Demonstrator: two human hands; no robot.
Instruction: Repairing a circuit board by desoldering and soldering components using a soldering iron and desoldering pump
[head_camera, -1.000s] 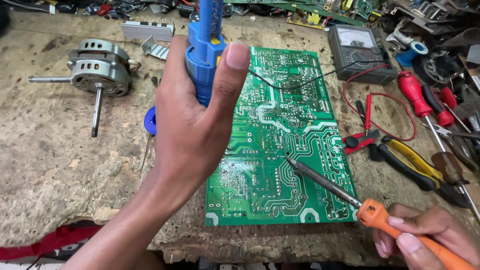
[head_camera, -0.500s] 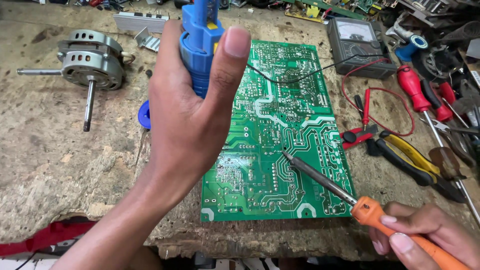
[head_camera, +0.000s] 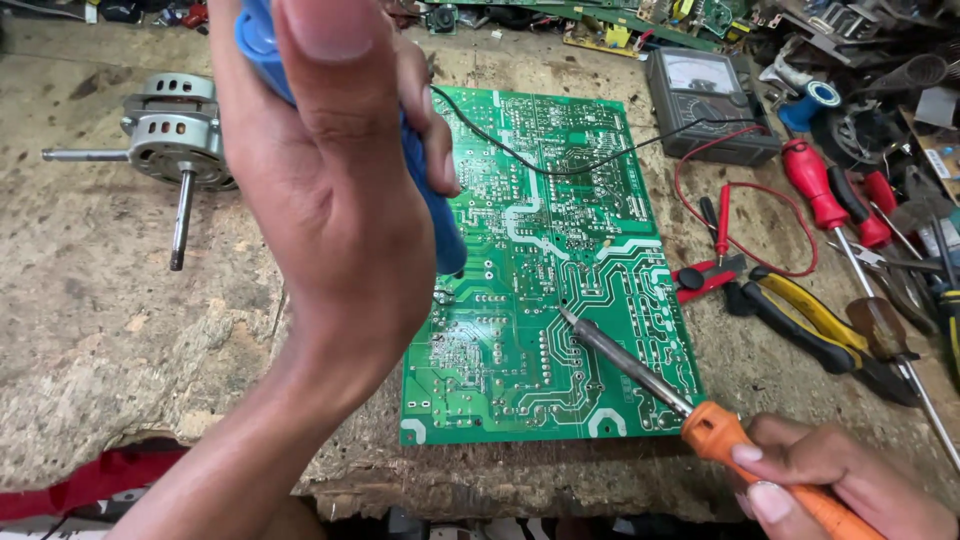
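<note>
In the head view the left hand has its grip closed round a blue desoldering pump, raised above the green circuit board on the table. The right hand has its grip on an orange-handled soldering iron, whose tip seems to touch the board's lower middle. Held there too long, the tip's heat could lift a copper track, and the raised pump hides part of the board.

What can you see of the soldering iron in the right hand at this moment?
The soldering iron has an orange handle and a long, dull grey metal shaft. The right hand grips the handle at the lower right, fingers wrapped round it. The shaft slants up and to the left, low over the green circuit board, and its tip sits on or just above the board's traces near the middle. Whether it truly touches cannot be told. No cord shows.
</note>
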